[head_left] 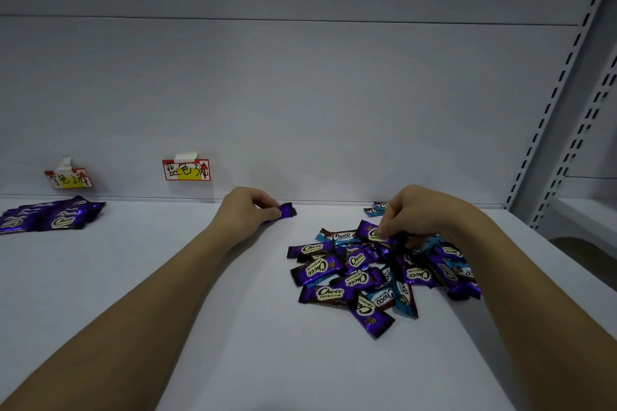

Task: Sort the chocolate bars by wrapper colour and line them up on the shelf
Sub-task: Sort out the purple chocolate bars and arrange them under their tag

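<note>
A mixed heap of purple and blue Choco bars [377,274] lies on the white shelf [167,277] at the right. My left hand [248,207] holds a purple bar [286,211] just above the shelf near the back wall. My right hand [414,210] reaches into the top of the heap and pinches a purple bar [370,233] there. Several purple bars [50,215] lie grouped at the far left under a paper label [69,178]. A couple of blue bars [376,207] lie against the back wall behind my right hand.
A second handwritten label [186,170] is taped to the back wall left of centre. A slotted metal upright [564,93] bounds the shelf at the right, with another shelf bay [581,220] beyond it.
</note>
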{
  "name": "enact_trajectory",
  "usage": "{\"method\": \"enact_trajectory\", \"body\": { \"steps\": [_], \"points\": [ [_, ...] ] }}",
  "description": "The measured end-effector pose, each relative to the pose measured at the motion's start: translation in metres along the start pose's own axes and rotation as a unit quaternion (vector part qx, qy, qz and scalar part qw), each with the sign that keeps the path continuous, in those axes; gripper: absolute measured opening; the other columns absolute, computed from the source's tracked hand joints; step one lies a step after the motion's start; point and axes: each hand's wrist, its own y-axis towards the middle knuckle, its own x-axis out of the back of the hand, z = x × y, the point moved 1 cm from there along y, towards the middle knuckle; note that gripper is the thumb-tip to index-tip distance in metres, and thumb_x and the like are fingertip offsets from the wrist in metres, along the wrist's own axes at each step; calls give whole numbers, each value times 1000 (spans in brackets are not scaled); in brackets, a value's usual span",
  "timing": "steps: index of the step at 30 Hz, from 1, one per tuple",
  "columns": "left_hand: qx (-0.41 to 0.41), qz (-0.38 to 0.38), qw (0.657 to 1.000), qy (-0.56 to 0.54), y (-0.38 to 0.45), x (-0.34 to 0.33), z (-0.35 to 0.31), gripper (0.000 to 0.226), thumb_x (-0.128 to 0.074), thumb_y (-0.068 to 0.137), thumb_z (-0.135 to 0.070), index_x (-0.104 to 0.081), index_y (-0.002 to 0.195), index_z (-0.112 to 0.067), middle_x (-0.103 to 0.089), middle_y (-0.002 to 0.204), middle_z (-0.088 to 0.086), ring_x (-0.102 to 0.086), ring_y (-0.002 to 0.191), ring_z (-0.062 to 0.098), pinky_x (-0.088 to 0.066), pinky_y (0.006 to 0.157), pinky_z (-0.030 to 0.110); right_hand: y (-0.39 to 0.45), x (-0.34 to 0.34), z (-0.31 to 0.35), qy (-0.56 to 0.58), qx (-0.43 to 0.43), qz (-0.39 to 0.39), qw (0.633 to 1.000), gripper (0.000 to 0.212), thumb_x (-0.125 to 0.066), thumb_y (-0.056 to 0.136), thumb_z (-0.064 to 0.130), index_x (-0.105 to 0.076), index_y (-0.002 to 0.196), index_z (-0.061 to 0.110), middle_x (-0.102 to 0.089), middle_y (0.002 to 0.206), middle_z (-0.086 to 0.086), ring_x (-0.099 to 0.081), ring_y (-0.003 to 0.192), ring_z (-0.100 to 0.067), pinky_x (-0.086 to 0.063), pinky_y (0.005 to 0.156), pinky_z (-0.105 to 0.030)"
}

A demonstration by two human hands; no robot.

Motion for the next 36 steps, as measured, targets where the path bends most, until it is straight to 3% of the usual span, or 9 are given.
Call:
{"method": "enact_trajectory", "body": {
  "steps": [3, 7, 12, 17, 19, 23, 26, 31, 36],
  "points": [
    [-16, -3, 999, 42, 1, -2, 5, 16, -70, 88, -24, -74, 102, -17, -67, 97, 0, -59, 89, 15, -41, 65, 22, 2, -3, 0, -12, 1, -11, 1000, 18, -79, 80, 21, -71, 89, 7, -70, 94, -8, -67, 78, -20, -53, 56, -23],
    [-35, 15, 996, 85, 1, -2, 6, 18, -66, 91, -24, -71, 108, -18, -66, 104, 0, -56, 94, 13, -39, 67, 22, 0, -5, 5, -51, 20, -16, 998, 30, -82, 77, 27, -68, 101, 14, -65, 95, -2, -62, 70, -15, -47, 51, -19],
    [-46, 20, 993, 105, 4, -1, 5, 30, -65, 92, -25, -66, 120, -16, -64, 112, 2, -54, 95, 14, -40, 77, 23, 3, -13, 9, -102, 45, -22, 994, 37, -81, 77, 29, -67, 110, 17, -66, 114, -3, -62, 99, -21, -45, 75, -27],
    [-36, 81, 986, 138, 2, 0, -1, 29, -61, 94, -26, -59, 121, -15, -54, 106, 2, -50, 93, 16, -42, 66, 23, 1, -20, 16, -88, 86, -21, 992, 20, -67, 91, 30, -71, 92, 10, -69, 89, -5, -60, 79, -17, -43, 64, -27],
    [-35, 85, 987, 134, 1, -2, -3, 16, -59, 95, -24, -57, 110, -18, -55, 101, 0, -50, 90, 16, -41, 65, 19, 1, -21, 17, -52, 98, -41, 993, 24, -55, 98, 34, -64, 86, 14, -62, 80, -3, -54, 71, -15, -40, 62, -28],
    [-31, 70, 995, 70, 0, -4, -10, 8, -50, 100, -22, -51, 106, -17, -64, 93, -2, -58, 81, 17, -46, 70, 28, 4, -24, 19, 123, 103, -72, 984, 22, -40, 104, 30, -52, 92, 16, -69, 91, -7, -66, 79, -22, -51, 74, -36],
    [-7, 64, 998, -26, -4, -5, -20, 15, -40, 104, -23, -48, 113, -14, -65, 90, 3, -54, 62, 14, -42, 55, 23, 6, -31, 23, 292, 84, -57, 951, 19, -35, 105, 23, -48, 98, 12, -62, 80, -10, -62, 66, -22, -56, 62, -35],
    [49, 100, 987, -118, -10, -4, -33, 23, -35, 100, -12, -52, 116, -12, -57, 86, 5, -40, 62, 15, -35, 51, 25, 13, -45, 31, 349, 78, -68, 931, 20, -34, 97, 3, -47, 94, 18, -54, 85, -11, -55, 69, -21, -44, 55, -28],
    [17, 96, 982, -164, -26, 3, -44, 24, -49, 98, -11, -55, 121, -13, -67, 106, 9, -61, 69, 14, -45, 59, 25, 0, -51, 40, 352, 94, -87, 927, 24, -42, 97, 0, -52, 111, 17, -56, 97, -13, -64, 77, -20, -57, 75, -33]
  ]
}}
